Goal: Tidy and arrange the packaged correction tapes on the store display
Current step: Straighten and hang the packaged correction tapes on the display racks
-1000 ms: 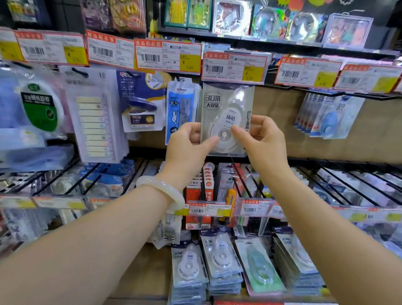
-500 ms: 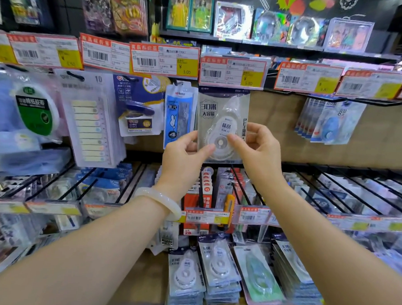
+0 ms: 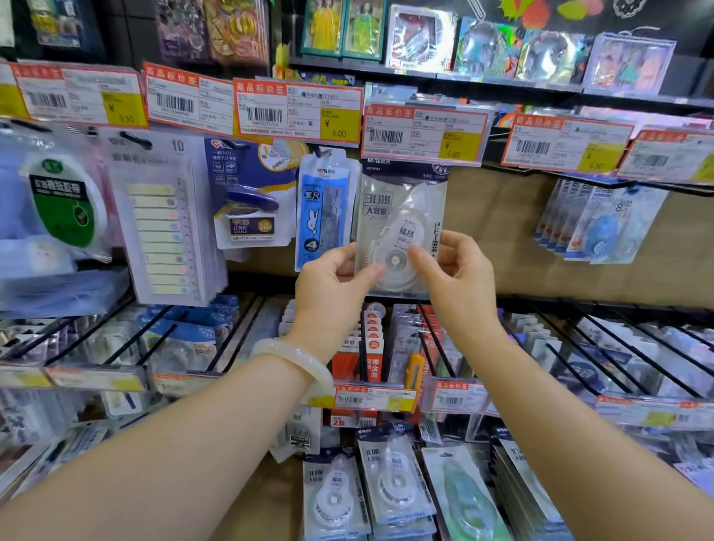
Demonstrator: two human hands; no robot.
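Observation:
A clear packaged correction tape (image 3: 400, 215) hangs below the 5.80 price tag (image 3: 425, 132) at the centre of the display. My left hand (image 3: 330, 285) pinches its lower left edge with thumb and fingers. My right hand (image 3: 453, 274) pinches its lower right edge, thumb on the front. The top of the pack is hidden behind the price tag. More packaged correction tapes (image 3: 387, 476) lie in stacks on the bottom shelf. Another bunch of blue correction tapes (image 3: 598, 223) hangs at the right.
A blue ruler pack (image 3: 323, 211) hangs just left of the held pack, then a stapler pack (image 3: 248, 200) and sticky tabs (image 3: 161, 221). Black wire hooks (image 3: 589, 350) with more goods jut out below. Toy boxes (image 3: 423, 36) fill the top shelf.
Both hands and the pack sit slightly lower and more centred in view than a second ago; the pack's top has slipped up behind the price tag. The grip is unchanged.

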